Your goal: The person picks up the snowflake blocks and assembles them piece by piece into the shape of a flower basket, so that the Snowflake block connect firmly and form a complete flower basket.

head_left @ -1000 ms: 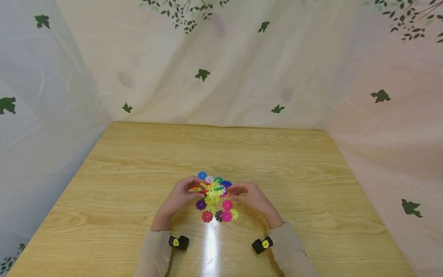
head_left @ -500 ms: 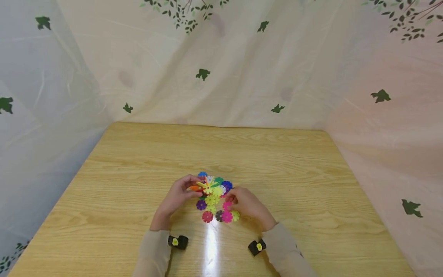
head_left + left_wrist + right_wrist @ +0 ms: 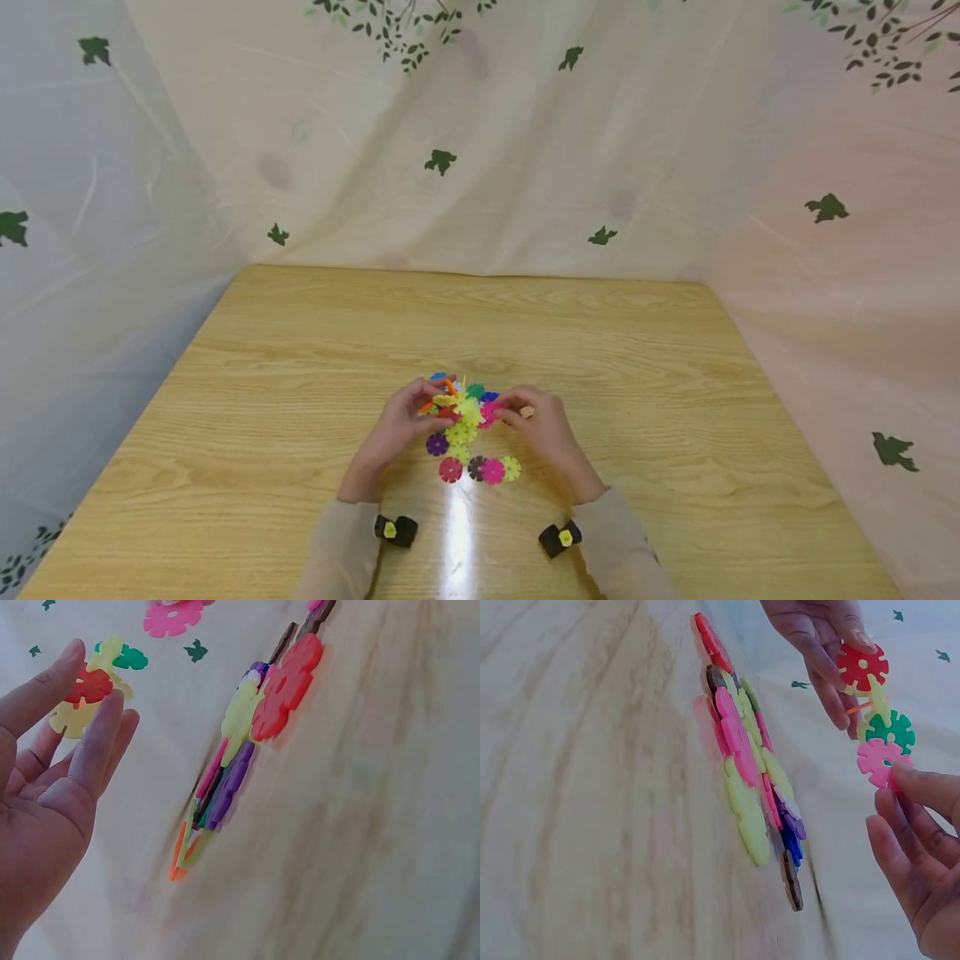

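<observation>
My left hand pinches a red snowflake disc, part of a small built-up piece of slotted plastic discs. Yellow, orange and green discs stick out from that piece at different angles. Thumb and fingers of my right hand pinch a pink snowflake disc. In the right wrist view this pink disc overlaps the edge of the green one. Both hands are above a pile of loose discs, and the held piece hides part of it in the head view.
The loose discs lie flat on the wooden table, among them a red one, a purple one and a yellow one at the near side. Patterned cloth hangs behind and beside the table.
My right hand has gone down to the pile, picked up a pink disc and brought it up to the built-up piece. My left hand has turned that piece while keeping hold.
</observation>
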### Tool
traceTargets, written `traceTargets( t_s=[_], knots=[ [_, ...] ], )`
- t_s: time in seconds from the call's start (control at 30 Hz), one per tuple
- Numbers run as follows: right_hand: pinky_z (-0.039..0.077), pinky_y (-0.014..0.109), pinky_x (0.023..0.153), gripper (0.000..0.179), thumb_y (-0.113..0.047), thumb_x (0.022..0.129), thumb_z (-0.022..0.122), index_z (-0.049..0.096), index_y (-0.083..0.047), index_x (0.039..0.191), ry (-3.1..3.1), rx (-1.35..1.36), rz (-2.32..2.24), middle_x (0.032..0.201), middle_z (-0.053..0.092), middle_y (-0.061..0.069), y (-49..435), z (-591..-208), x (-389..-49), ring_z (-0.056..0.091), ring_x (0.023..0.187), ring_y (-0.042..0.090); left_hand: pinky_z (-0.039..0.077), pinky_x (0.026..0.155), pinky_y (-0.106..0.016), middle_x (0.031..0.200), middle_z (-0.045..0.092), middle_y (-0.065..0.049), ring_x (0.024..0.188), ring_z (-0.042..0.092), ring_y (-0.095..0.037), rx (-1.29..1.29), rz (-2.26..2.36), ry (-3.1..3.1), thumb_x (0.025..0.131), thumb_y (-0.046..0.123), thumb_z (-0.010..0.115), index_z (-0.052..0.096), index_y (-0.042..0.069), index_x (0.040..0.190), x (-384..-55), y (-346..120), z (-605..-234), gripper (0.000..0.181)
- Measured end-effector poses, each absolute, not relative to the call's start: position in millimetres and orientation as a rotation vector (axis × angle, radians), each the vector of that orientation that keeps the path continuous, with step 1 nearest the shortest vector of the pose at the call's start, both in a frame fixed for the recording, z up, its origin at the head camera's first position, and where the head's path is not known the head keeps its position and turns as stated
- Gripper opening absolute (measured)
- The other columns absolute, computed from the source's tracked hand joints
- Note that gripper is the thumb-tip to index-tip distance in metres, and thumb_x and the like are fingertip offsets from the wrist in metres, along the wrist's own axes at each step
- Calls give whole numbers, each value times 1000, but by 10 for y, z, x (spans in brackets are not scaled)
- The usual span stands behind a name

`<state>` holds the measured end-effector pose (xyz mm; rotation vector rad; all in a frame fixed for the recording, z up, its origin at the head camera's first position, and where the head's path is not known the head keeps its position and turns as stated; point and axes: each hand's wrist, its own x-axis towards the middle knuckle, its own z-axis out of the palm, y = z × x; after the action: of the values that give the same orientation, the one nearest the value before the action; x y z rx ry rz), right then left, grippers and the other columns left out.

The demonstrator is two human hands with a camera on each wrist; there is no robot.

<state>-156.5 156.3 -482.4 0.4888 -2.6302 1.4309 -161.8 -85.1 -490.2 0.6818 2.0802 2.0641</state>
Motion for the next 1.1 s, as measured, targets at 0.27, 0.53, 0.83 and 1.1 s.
traceTargets(
  t_s=[0.27, 0.53, 0.83, 1.1],
  knots=[
    [58, 19, 65, 6, -11, 86, 71, 73, -11, 92, -2555, 520, 1364, 89, 71, 1, 1493, -4795, -1539, 68, 81, 14, 58, 90, -28, 132, 48, -31, 126, 47, -48, 649, 2087, 2101, 81, -13, 67, 49, -13, 104, -1597, -772, -4892, 29],
    [56, 15, 63, 7, -6, 85, 72, 72, -9, 91, -2498, 555, 1306, 87, 69, 3, 1456, -4788, -1530, 68, 80, 15, 57, 90, -28, 131, 44, -28, 124, 50, -44, 609, 2065, 2080, 81, -13, 67, 39, -10, 124, -1602, -736, -4873, 51],
    [57, 13, 65, 10, -5, 85, 72, 74, -11, 93, -2459, 578, 1269, 88, 70, 2, 1439, -4772, -1526, 68, 82, 13, 56, 91, -26, 131, 43, -26, 126, 48, -42, 636, 1988, 2102, 80, -13, 68, 42, -6, 137, -1595, -731, -4851, 63],
    [55, 17, 58, 9, -5, 85, 71, 76, -10, 90, -2503, 533, 1270, 88, 75, 5, 1440, -4743, -1529, 67, 70, 17, 57, 91, -28, 138, 46, -28, 127, 49, -44, 609, 1930, 2126, 83, -8, 69, 40, -7, 141, -1589, -734, -4846, 65]
  ],
)
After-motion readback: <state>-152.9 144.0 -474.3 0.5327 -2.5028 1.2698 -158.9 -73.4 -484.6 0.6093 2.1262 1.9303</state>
